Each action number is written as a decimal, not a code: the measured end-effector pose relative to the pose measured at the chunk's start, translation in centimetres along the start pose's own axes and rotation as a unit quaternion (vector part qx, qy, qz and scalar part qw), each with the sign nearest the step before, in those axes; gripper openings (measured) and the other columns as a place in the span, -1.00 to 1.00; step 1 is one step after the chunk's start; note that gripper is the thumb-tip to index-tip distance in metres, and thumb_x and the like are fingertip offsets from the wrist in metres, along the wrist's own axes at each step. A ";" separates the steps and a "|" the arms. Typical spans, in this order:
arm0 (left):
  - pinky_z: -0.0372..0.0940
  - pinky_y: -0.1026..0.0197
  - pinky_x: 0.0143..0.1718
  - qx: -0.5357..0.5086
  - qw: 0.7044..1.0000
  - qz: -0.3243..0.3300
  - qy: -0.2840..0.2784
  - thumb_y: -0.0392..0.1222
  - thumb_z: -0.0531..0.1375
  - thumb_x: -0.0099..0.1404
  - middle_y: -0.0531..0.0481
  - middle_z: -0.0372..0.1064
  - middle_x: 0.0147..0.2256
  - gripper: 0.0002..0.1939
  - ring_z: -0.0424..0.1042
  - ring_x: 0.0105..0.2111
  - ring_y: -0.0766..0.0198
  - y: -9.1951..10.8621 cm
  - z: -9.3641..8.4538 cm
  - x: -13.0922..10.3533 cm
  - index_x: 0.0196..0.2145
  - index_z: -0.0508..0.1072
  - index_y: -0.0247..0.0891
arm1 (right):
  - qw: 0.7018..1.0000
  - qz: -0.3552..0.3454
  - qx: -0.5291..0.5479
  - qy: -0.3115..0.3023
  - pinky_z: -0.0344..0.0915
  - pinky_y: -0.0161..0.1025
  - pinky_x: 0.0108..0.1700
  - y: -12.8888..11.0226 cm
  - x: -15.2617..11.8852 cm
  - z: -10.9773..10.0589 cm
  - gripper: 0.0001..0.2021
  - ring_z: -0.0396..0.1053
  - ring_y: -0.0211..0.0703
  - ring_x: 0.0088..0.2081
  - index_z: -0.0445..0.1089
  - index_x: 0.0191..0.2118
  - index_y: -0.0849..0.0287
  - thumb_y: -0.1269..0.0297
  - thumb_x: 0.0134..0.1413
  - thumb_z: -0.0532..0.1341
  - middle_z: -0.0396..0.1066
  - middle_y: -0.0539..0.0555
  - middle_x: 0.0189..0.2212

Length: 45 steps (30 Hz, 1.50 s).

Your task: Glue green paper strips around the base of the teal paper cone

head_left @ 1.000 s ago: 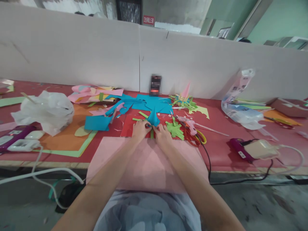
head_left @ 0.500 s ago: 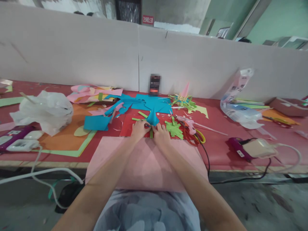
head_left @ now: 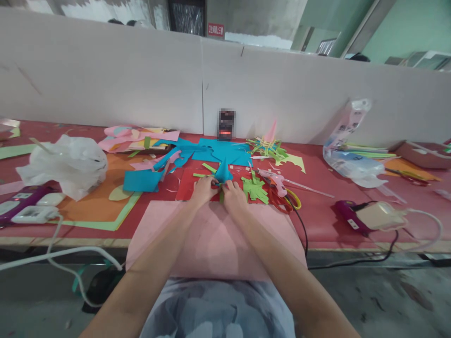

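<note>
A blue paper cone (head_left: 223, 172) stands point up on a red sheet (head_left: 185, 188) in front of me. My left hand (head_left: 205, 189) is closed at the left of its lower edge, thumb and fingers pinched together. On the other side my right hand (head_left: 233, 195) is closed too, with its fingertips pressed at the cone's base. A short green paper strip (head_left: 221, 195) shows between the hands; my fingers hide where it meets the cone. Several cut green strips (head_left: 254, 188) lie in a pile right of my right hand.
A pink glue gun (head_left: 276, 182) and scissors with red and yellow handles (head_left: 295, 199) lie at the right. Behind are blue paper sheets (head_left: 225, 151) and a pink cone with green strips (head_left: 270, 132). A crumpled plastic bag (head_left: 68, 162) sits left; power strips (head_left: 348, 217) lie both sides.
My right hand's fingers have shifted slightly at the cone's base. Both hands stay at the cone, and the objects around keep their places; the view moves very slightly.
</note>
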<state>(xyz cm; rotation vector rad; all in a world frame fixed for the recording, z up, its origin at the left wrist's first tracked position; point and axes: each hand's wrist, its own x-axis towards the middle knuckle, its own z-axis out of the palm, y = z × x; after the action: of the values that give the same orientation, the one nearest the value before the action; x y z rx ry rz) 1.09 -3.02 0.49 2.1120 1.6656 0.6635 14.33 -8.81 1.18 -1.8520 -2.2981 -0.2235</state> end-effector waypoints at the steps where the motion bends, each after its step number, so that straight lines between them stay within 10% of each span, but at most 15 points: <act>1: 0.19 0.10 -0.10 0.001 1.000 -0.002 0.002 -0.05 0.23 0.10 0.00 0.45 -0.19 -0.77 0.38 -0.11 0.13 0.0 0.0 0.0 -0.26 0.46 -0.12 | 1.000 0.001 0.004 0.006 0.23 -0.16 -0.09 0.1 -0.1 0.2 -0.59 0.15 -0.01 -0.04 0.32 0.07 0.19 0.46 0.20 -0.10 0.24 0.21 0.01; 27: 0.18 0.08 -0.10 0.016 1.000 0.008 -0.007 -0.07 0.22 0.13 -0.02 0.43 -0.17 -0.78 0.35 -0.08 0.11 0.3 -0.3 -0.3 -0.24 0.44 -0.13 | 0.995 0.049 0.078 0.025 0.15 -0.17 -0.03 1.0 0.4 0.9 -0.60 0.13 -0.07 -0.05 0.39 0.03 -0.07 0.41 0.17 0.00 0.24 0.09 0.00; 45: 0.17 0.11 -0.09 0.010 1.000 0.001 -0.008 0.00 0.21 0.14 -0.02 0.43 -0.15 -0.76 0.36 -0.08 0.12 0.3 -0.2 -0.3 -0.24 0.45 -0.12 | 1.000 0.005 -0.011 0.010 0.18 -0.11 -0.11 -0.1 0.3 0.0 -0.62 0.13 0.02 -0.05 0.36 0.04 0.16 0.42 0.20 -0.06 0.29 0.22 -0.07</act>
<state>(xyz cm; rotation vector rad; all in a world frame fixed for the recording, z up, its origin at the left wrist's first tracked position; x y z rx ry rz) 1.16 -3.34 0.73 2.1276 1.6677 0.6318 14.20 -8.57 1.29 -1.8623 -2.2827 -0.2664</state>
